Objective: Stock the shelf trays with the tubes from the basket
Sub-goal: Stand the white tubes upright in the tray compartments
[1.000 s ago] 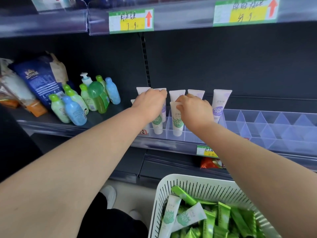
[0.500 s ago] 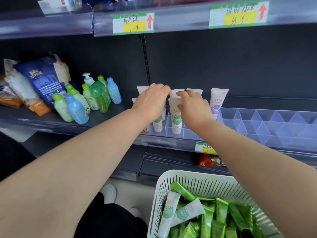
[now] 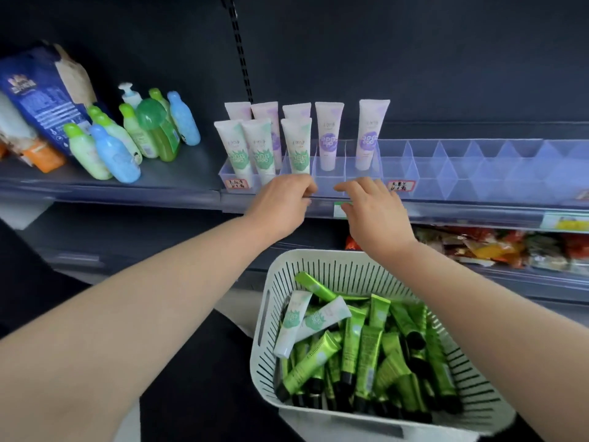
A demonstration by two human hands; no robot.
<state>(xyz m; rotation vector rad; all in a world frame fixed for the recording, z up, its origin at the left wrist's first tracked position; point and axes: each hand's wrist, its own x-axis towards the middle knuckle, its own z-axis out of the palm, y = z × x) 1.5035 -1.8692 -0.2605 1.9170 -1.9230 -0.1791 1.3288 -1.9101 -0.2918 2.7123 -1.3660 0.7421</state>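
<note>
Hovering empty, fingers loosely curled, left hand (image 3: 280, 204) and right hand (image 3: 374, 207) at the divided tray's (image 3: 330, 186) near edge; fetch a white-green tube (image 3: 291, 323) from the basket (image 3: 318, 261), seat cap-down.

1. The shelf tray (image 3: 446, 173) sits on the shelf (image 3: 178, 180), running from about 12 o'clock out to 3 o'clock.
2. Its left-end compartments hold the front-row tubes (image 3: 264, 151), three standing side by side. The back-row tubes (image 3: 266, 114) are right behind them, and two more tubes (image 3: 329, 135) stand at their 3 o'clock.
3. Bottles (image 3: 127, 145) cluster on the shelf at the tray's 9 o'clock, with bags (image 3: 41, 90) further left and behind.
4. The left hand (image 3: 283, 205) and right hand (image 3: 373, 208) are side by side, just in front of the tray's front edge.
5. The basket (image 3: 318, 260) is down at 5 o'clock, below the hands, with loose tubes (image 3: 366, 355) piled in it.
6. Packets (image 3: 497, 247) lie on the lower shelf, under the tray's right half.
</note>
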